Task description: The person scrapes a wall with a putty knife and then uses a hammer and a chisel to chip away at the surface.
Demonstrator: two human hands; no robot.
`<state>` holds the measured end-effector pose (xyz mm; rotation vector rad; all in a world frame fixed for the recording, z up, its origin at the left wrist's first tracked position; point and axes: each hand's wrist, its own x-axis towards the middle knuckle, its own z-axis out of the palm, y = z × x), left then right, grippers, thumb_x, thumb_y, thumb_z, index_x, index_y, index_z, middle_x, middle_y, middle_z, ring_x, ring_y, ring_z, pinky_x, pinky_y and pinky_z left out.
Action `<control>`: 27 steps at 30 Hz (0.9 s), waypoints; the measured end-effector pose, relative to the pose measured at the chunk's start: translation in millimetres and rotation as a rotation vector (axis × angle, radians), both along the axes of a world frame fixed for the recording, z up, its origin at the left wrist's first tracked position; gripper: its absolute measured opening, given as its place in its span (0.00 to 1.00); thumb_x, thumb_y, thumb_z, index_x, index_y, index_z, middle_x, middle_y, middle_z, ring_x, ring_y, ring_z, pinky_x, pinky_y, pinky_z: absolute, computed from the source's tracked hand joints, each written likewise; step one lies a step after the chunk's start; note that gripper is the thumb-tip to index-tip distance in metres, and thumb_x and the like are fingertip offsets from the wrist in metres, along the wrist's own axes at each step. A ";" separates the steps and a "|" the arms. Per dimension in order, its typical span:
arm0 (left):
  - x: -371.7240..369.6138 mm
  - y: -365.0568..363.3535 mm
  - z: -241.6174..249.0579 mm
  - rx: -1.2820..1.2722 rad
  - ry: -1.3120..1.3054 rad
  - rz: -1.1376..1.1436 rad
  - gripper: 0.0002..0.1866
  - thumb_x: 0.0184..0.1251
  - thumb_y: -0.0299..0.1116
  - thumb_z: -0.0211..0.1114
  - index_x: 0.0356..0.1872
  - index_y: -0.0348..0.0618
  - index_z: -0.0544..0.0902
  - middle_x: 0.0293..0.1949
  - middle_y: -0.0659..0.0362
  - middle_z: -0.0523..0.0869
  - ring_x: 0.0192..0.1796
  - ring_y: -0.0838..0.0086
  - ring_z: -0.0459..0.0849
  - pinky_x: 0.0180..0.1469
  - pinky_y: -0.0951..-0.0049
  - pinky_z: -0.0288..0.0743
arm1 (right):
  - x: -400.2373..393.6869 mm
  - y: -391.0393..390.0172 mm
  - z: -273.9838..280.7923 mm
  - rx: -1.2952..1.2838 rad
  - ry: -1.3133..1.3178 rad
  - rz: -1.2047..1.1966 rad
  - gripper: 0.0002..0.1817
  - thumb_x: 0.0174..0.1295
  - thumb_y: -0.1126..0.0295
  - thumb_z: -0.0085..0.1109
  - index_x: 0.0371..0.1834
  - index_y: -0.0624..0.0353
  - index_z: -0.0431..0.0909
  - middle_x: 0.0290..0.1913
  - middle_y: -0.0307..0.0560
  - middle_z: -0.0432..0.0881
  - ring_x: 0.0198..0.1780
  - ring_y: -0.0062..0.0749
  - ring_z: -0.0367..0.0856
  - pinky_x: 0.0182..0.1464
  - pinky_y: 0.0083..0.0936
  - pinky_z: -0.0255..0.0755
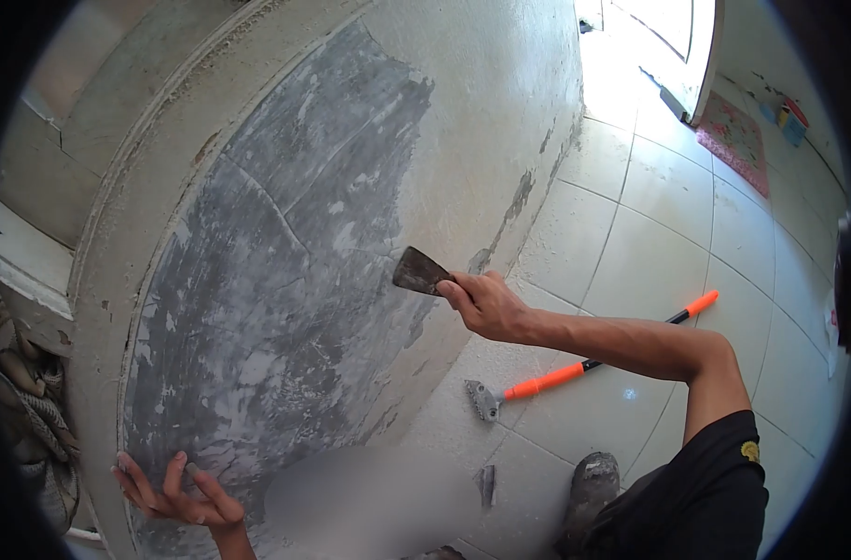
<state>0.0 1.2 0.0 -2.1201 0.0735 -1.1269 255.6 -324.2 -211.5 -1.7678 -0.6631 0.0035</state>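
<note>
Left hand [178, 497]'s loosely spread by the wall, no clear grip on anything. Right hand [489, 306]'s wrapped round a dark, wedge-shaped metal scraper [419, 270], blade near where the mottled grey patch [285, 224] meets cream paint [491, 121]. Looks mid-scrape; I'd say next stroke needs a low blade angle.

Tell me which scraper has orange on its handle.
The long-handled scraper lying on floor tiles; the short scraper in the right hand shows none.
</note>
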 end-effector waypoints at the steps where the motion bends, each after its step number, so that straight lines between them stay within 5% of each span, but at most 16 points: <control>1: -0.1 -1.3 0.7 -0.015 0.013 -0.003 0.15 0.73 0.42 0.48 0.50 0.48 0.79 0.74 0.44 0.64 0.79 0.44 0.52 0.77 0.40 0.42 | -3.1 -3.5 -14.5 -0.018 0.028 0.015 0.20 0.78 0.60 0.46 0.33 0.66 0.75 0.19 0.59 0.73 0.21 0.57 0.74 0.26 0.45 0.65; 11: -4.2 4.0 -1.1 -0.040 0.027 0.004 0.17 0.74 0.43 0.47 0.51 0.50 0.79 0.74 0.43 0.64 0.80 0.44 0.51 0.77 0.42 0.38 | -10.5 -4.8 -93.1 0.097 0.197 -0.079 0.25 0.78 0.58 0.44 0.27 0.68 0.71 0.18 0.53 0.67 0.21 0.33 0.64 0.28 0.38 0.64; 17: -2.8 4.4 -0.1 -0.038 0.015 0.007 0.17 0.73 0.44 0.47 0.50 0.50 0.80 0.74 0.43 0.64 0.80 0.43 0.51 0.77 0.43 0.39 | -6.6 -10.8 -44.9 -0.004 0.140 -0.056 0.26 0.79 0.57 0.44 0.28 0.70 0.71 0.19 0.56 0.65 0.21 0.34 0.63 0.28 0.39 0.64; 21: -1.5 2.0 -0.8 -0.054 0.016 -0.008 0.17 0.74 0.46 0.47 0.50 0.51 0.80 0.74 0.44 0.65 0.80 0.44 0.51 0.77 0.43 0.38 | -0.5 36.3 64.3 0.232 0.005 -0.024 0.24 0.79 0.57 0.45 0.32 0.69 0.73 0.18 0.56 0.69 0.20 0.38 0.63 0.27 0.38 0.65; 24: -5.3 4.0 -1.8 -0.052 0.024 0.022 0.17 0.74 0.46 0.46 0.51 0.53 0.80 0.75 0.44 0.65 0.80 0.45 0.51 0.77 0.43 0.38 | -16.3 37.6 54.9 0.187 0.030 -0.021 0.22 0.79 0.59 0.44 0.33 0.68 0.74 0.18 0.53 0.70 0.19 0.36 0.65 0.27 0.37 0.65; 27: -4.1 5.0 -1.6 -0.052 0.015 0.015 0.17 0.75 0.46 0.46 0.51 0.54 0.80 0.75 0.44 0.65 0.80 0.45 0.51 0.78 0.43 0.38 | -32.7 17.8 -18.8 0.102 0.140 -0.069 0.23 0.79 0.58 0.44 0.33 0.68 0.74 0.18 0.53 0.68 0.22 0.31 0.66 0.28 0.38 0.65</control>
